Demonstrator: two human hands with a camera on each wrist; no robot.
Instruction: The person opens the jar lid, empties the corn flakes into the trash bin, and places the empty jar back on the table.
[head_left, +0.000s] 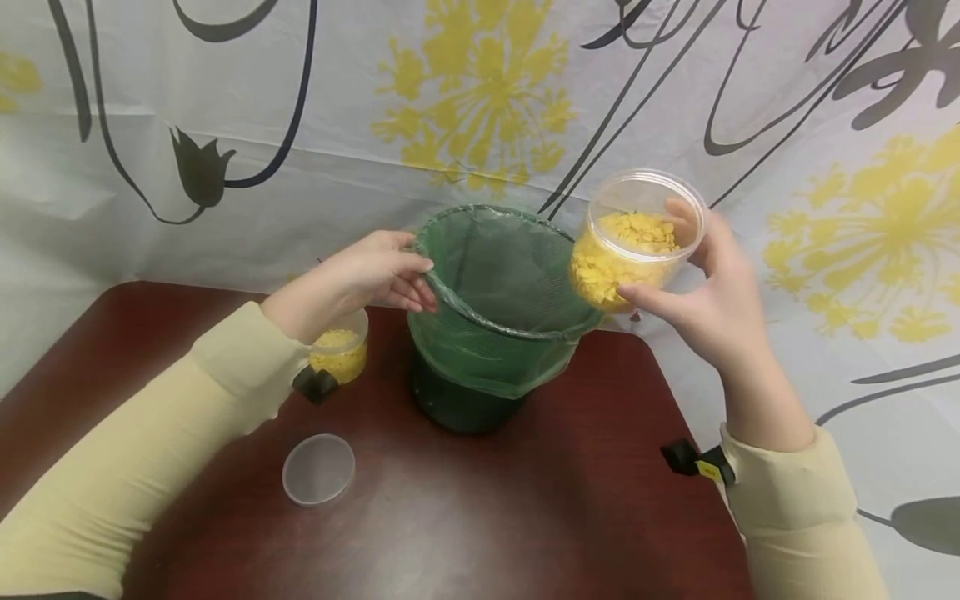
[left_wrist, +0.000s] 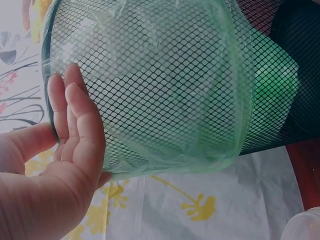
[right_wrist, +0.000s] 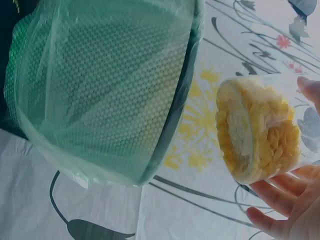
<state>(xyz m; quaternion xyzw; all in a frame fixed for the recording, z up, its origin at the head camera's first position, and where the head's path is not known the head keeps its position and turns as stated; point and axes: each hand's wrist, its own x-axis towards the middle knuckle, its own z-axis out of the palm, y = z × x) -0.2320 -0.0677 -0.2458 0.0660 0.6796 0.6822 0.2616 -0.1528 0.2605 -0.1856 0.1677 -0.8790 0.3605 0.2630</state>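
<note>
A mesh wastebasket (head_left: 461, 408), lined with a thin green plastic bag (head_left: 495, 358) folded over its rim, stands tilted on the table. My left hand (head_left: 375, 271) grips its left rim, thumb at the edge and fingers along the outside mesh, as the left wrist view also shows. In my right hand (head_left: 720, 304) is a clear round plastic jar (right_wrist: 260, 130), lidless and partly filled with yellow flakes (head_left: 637, 233). The jar is held in the air just right of the basket's rim, its mouth tipped toward the head camera.
Under my left forearm stands a second clear jar (head_left: 341, 358) of yellow flakes. A clear round lid (head_left: 318, 469) lies flat on the dark red table (head_left: 450, 517). Behind rises a white sheet (head_left: 300, 92) printed with yellow and grey flowers.
</note>
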